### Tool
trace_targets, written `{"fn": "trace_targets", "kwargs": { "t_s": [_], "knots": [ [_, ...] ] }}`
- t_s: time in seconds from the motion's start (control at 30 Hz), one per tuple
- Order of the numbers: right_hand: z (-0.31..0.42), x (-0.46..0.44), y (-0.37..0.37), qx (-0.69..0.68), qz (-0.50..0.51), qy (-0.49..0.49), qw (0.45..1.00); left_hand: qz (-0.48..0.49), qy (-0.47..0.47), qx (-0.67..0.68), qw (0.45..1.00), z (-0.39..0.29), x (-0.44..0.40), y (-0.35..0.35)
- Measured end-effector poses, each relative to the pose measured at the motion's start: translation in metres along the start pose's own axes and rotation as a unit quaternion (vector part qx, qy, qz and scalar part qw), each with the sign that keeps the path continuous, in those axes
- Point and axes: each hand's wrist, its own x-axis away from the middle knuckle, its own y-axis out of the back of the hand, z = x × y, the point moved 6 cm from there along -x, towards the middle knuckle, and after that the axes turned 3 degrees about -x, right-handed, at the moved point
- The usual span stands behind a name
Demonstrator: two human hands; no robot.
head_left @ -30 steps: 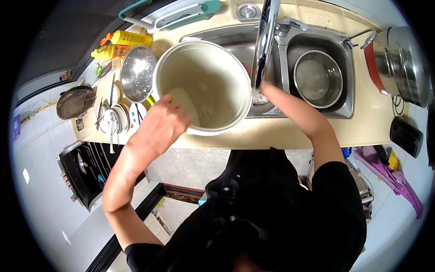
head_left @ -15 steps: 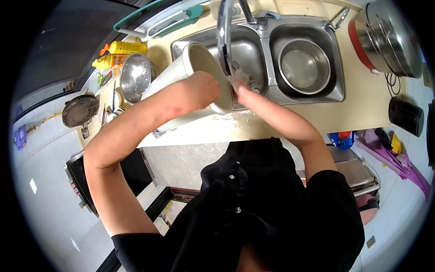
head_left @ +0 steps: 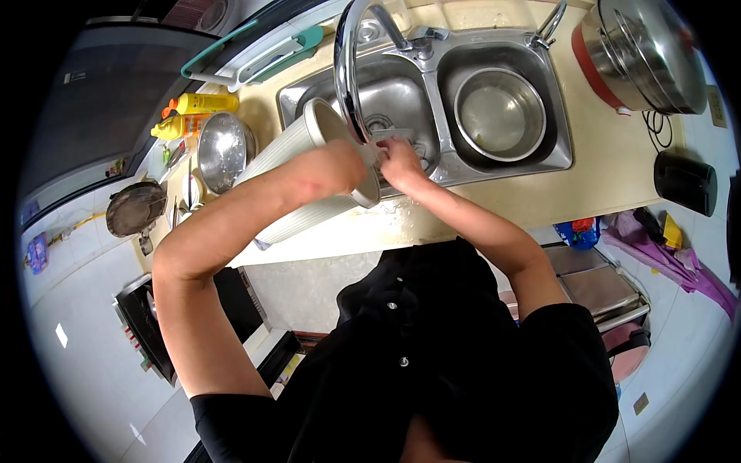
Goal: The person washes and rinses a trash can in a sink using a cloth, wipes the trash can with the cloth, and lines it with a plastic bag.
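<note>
An off-white ribbed bin (head_left: pixel 266 158) lies tilted across the counter edge, its mouth turned toward the left sink basin (head_left: pixel 421 85). My left hand (head_left: pixel 340 166) is bent over the near rim, closed on the bin; its fingertips are hidden inside the mouth. Beside the opposite rim, under the curved faucet (head_left: pixel 345 73), my right hand (head_left: pixel 401 166) is closed with curled fingers. What it holds, if anything, cannot be made out. Something pale and greyish shows just behind its fingers, near the drain.
A steel pot (head_left: pixel 500 114) with water sits in the right basin. Left are a metal bowl (head_left: pixel 222 153), yellow bottles (head_left: pixel 204 103) and a dark pan (head_left: pixel 136 208). A teal-and-white rack (head_left: pixel 270 58) stands behind. At right are a large steel steamer (head_left: pixel 644 58) and a black container (head_left: pixel 685 183).
My right hand has turned and drawn its fingers in beside the bin's rim; the whitish cloth-like thing near it shows less. My left hand stays at the rim. The whole view has shifted slightly.
</note>
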Motion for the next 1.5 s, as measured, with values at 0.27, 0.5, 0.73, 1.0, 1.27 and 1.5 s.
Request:
{"fn": "trace_targets", "kwargs": {
  "t_s": [0.27, 0.5, 0.73, 1.0, 1.27, 1.5],
  "knots": [
    [0.090, 0.019, 0.052, 0.290, 0.031, 0.192, 0.937, 0.067, 0.056, 0.088, 0.992, 0.018, -0.007, -0.009],
    [0.149, 0.030, 0.080, 0.298, 0.007, 0.310, 0.903, 0.100, 0.127, 0.140, 0.977, 0.018, -0.010, 0.009],
    [0.184, 0.011, 0.048, 0.348, 0.060, 0.332, 0.875, -0.061, 0.237, 0.214, 0.946, 0.027, 0.014, -0.015],
    [0.207, -0.012, 0.014, 0.380, 0.127, 0.305, 0.864, 0.106, 0.206, 0.170, 0.958, 0.029, 0.052, 0.005],
    [0.169, -0.061, 0.049, 0.268, 0.087, 0.244, 0.928, -0.062, 0.265, 0.119, 0.955, 0.031, 0.095, 0.037],
    [0.072, -0.072, 0.086, 0.236, 0.040, 0.072, 0.968, -0.104, 0.356, 0.190, 0.909, 0.008, 0.063, 0.010]
  ]
}}
